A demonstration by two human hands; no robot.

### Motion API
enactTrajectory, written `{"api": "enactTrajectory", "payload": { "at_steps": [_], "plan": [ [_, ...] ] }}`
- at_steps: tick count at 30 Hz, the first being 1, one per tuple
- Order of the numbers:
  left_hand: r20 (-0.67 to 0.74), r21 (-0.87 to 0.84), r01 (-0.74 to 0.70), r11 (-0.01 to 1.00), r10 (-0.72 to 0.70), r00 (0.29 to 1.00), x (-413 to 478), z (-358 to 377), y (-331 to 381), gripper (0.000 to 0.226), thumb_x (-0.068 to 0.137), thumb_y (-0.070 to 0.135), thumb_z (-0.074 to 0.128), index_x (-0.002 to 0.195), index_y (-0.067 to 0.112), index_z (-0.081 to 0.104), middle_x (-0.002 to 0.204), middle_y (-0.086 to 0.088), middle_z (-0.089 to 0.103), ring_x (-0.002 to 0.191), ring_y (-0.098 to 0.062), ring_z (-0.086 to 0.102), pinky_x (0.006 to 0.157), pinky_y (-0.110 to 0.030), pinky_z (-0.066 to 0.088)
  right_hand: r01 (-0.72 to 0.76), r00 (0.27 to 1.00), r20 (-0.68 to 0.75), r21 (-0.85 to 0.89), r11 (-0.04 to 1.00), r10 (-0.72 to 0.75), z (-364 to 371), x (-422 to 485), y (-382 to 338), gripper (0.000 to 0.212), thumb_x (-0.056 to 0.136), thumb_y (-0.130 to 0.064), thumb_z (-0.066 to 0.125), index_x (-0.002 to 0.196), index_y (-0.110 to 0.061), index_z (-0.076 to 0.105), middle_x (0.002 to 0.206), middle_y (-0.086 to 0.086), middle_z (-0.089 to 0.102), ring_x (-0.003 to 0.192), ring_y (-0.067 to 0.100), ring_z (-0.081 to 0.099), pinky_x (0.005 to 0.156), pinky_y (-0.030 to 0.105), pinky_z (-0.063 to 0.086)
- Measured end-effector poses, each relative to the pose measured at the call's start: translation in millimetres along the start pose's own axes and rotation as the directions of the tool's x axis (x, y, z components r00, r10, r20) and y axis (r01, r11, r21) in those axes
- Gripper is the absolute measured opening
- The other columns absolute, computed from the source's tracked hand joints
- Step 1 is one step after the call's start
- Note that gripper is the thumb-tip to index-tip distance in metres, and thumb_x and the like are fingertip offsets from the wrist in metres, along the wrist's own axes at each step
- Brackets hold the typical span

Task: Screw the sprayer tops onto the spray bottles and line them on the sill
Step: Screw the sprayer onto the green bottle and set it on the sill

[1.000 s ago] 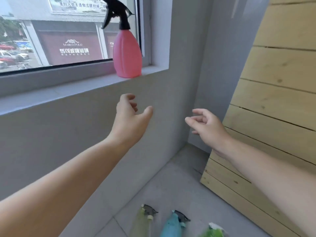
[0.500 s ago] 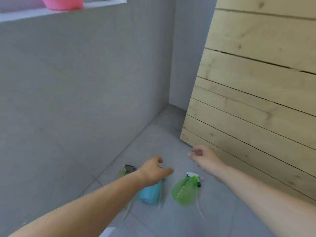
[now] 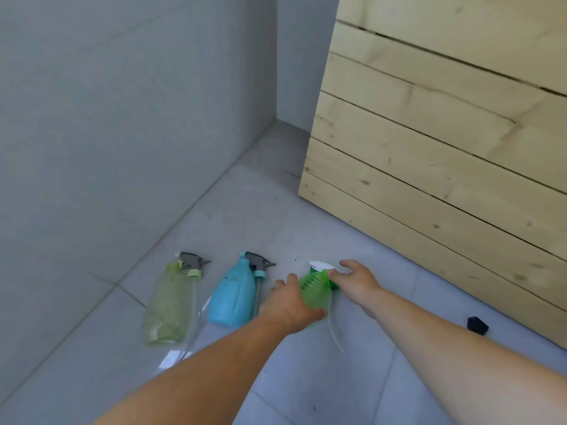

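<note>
Three spray bottles lie on the grey floor tiles. A pale yellow-green bottle [image 3: 167,305] is leftmost, with a grey sprayer top [image 3: 191,262] beside its neck. A light blue bottle [image 3: 233,294] lies in the middle, its grey sprayer top [image 3: 259,264] next to it. My left hand [image 3: 290,303] wraps around the bright green bottle [image 3: 314,288] on the right. My right hand [image 3: 357,282] closes on that bottle's white and green sprayer top [image 3: 322,266]. A thin dip tube [image 3: 334,328] trails from it toward me.
A grey wall [image 3: 122,118] rises on the left and meets the floor in a corner. A pale wooden plank panel [image 3: 445,154] leans on the right. A small black object [image 3: 477,325] lies on the floor by the panel.
My view dropped from the sill with the pink bottle to the floor. Both hands came down, and now hold the green bottle and its sprayer top.
</note>
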State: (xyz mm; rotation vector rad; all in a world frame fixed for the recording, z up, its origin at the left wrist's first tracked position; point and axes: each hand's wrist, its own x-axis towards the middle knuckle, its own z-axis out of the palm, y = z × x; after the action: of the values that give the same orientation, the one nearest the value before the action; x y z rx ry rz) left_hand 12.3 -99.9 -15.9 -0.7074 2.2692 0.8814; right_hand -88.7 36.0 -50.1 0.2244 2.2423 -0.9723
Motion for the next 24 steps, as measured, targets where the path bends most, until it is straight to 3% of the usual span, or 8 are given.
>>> {"api": "enactTrajectory", "payload": {
  "at_steps": [6, 10, 14, 19, 21, 24],
  "plan": [
    [0.010, -0.218, 0.132, 0.967, -0.133, 0.991, 6, 14, -12, 0.076, 0.073, 0.051, 0.078, 0.130, 0.014, 0.045, 0.125, -0.008, 0.058, 0.109, -0.028, 0.066, 0.084, -0.038, 0.060, 0.000, 0.997, -0.071, 0.005, 1.000, 0.001, 12, 22, 4, 0.054, 0.084, -0.037, 0.072, 0.129, -0.010, 0.060, 0.136, 0.011, 0.059, 0.123, 0.029, 0.057, 0.104, 0.040, 0.046],
    [0.105, -0.479, 0.232, 0.847, -0.207, 0.973, -3, 23, -21, 0.069, 0.077, 0.046, 0.080, 0.125, 0.011, 0.045, 0.123, -0.008, 0.059, 0.107, -0.026, 0.064, 0.084, -0.039, 0.064, -0.009, 0.996, -0.089, -0.044, 0.999, 0.005, 16, 25, 6, 0.026, 0.078, -0.032, 0.079, 0.093, -0.014, 0.066, 0.101, 0.012, 0.070, 0.094, 0.030, 0.066, 0.081, 0.034, 0.051],
    [0.162, -0.659, 0.238, 0.714, -0.174, 0.971, -16, 21, -32, 0.062, 0.082, 0.040, 0.081, 0.124, 0.013, 0.045, 0.124, -0.006, 0.059, 0.110, -0.024, 0.064, 0.083, -0.035, 0.062, -0.054, 0.993, -0.103, -0.017, 0.998, 0.052, 18, 22, 5, 0.023, 0.074, -0.025, 0.081, 0.070, -0.016, 0.060, 0.086, 0.012, 0.067, 0.078, 0.028, 0.062, 0.071, 0.032, 0.049],
    [0.157, -0.716, 0.182, 0.674, -0.097, 0.983, -35, 8, -35, 0.064, 0.080, 0.040, 0.083, 0.127, 0.016, 0.047, 0.122, -0.004, 0.064, 0.111, -0.021, 0.068, 0.085, -0.033, 0.063, -0.065, 0.997, -0.036, 0.133, 0.989, 0.070, 1, 7, -14, 0.026, 0.076, -0.010, 0.080, 0.079, -0.009, 0.054, 0.091, 0.016, 0.061, 0.082, 0.030, 0.062, 0.072, 0.041, 0.059],
    [0.144, -0.721, 0.136, 0.680, -0.046, 0.989, -48, -8, -33, 0.066, 0.077, 0.042, 0.084, 0.127, 0.016, 0.050, 0.122, -0.005, 0.066, 0.110, -0.020, 0.069, 0.089, -0.035, 0.064, 0.003, 0.999, -0.036, 0.159, 0.987, 0.003, -18, -7, -36, 0.018, 0.078, -0.007, 0.077, 0.080, -0.010, 0.059, 0.092, 0.016, 0.063, 0.082, 0.029, 0.062, 0.074, 0.040, 0.058],
    [0.101, -0.717, 0.043, 0.696, 0.041, 0.994, -79, -43, -23, 0.078, 0.070, 0.047, 0.084, 0.131, 0.018, 0.045, 0.125, -0.004, 0.067, 0.110, -0.019, 0.070, 0.087, -0.034, 0.064, 0.136, 0.989, -0.084, 0.241, 0.961, -0.118, -55, -40, -84, 0.016, 0.081, -0.011, 0.076, 0.096, -0.010, 0.069, 0.097, 0.012, 0.066, 0.087, 0.024, 0.062, 0.073, 0.032, 0.052]
  ]
}}
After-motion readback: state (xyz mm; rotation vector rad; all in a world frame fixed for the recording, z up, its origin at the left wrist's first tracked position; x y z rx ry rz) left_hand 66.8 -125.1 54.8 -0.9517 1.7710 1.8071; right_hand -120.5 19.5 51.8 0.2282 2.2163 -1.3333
